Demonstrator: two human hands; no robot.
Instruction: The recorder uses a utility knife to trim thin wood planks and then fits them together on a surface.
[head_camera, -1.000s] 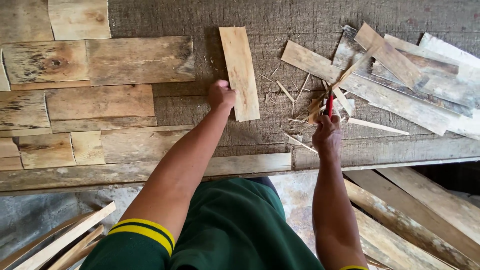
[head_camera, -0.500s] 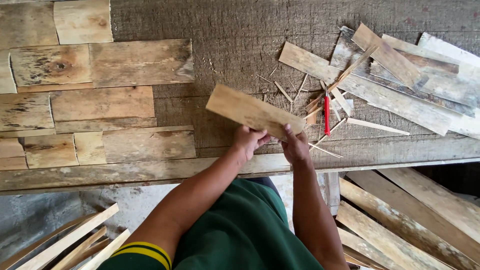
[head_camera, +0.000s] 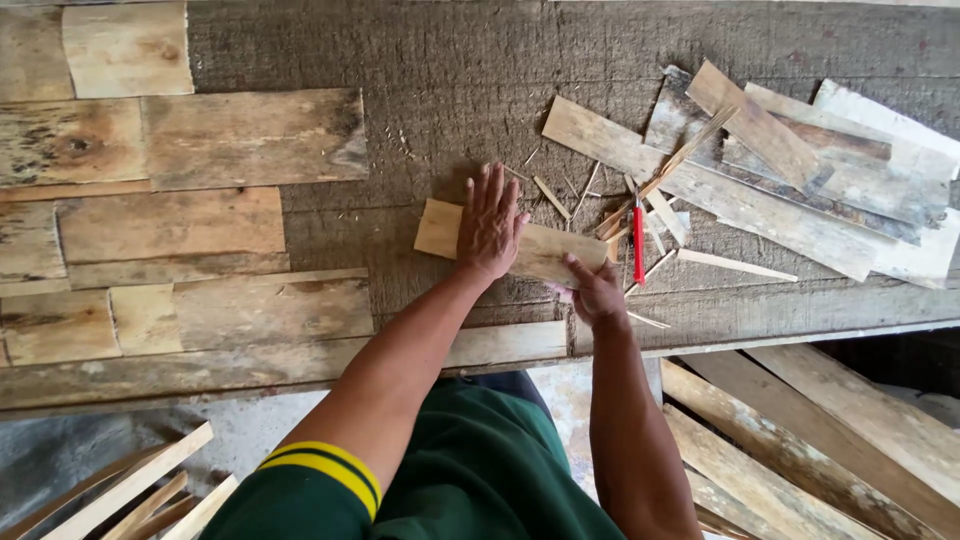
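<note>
Wooden slat lies flat near the workbench's front edge, pressed under the open left hand; the right hand pinches its near end. It looks light, stiff, thin and splintery, best gripped by the long edges.

A short, pale wooden board is lying flat on the rough grey tabletop, its long side running left to right and sloping slightly down toward the right. Its face is showing light tan grain, its ends cut roughly square. It is sitting between the laid planks on the left and the scrap pile on the right, partly covered.
</note>
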